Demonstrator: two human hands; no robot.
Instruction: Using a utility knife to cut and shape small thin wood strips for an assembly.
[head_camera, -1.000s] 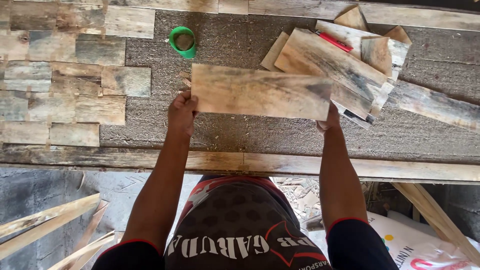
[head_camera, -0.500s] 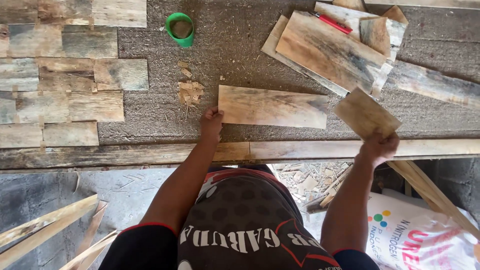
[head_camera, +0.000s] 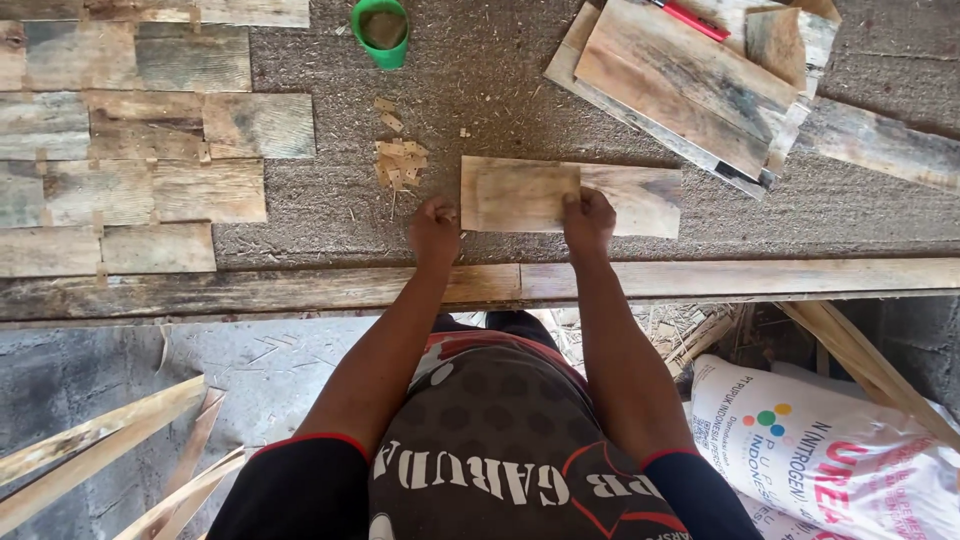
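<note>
A weathered wooden plank (head_camera: 640, 198) lies flat on the rough grey work surface (head_camera: 480, 90). On its left half rests a shorter wooden piece (head_camera: 520, 195). My left hand (head_camera: 436, 228) touches the lower left corner of that stack. The short piece's right edge is under the fingers of my right hand (head_camera: 588, 220). Both arms reach forward over the wooden front rail (head_camera: 250, 290).
Laid wooden tiles (head_camera: 130, 150) cover the surface at left. A green tape roll (head_camera: 381, 30) sits at the top, small wood chips (head_camera: 398, 160) below it. A pile of planks (head_camera: 690, 85) with a red pencil (head_camera: 690, 18) lies top right. A printed sack (head_camera: 830, 450) lies lower right.
My right hand brought the short piece from the right and set it on the plank's left half. My left hand stayed at the plank's lower left corner.
</note>
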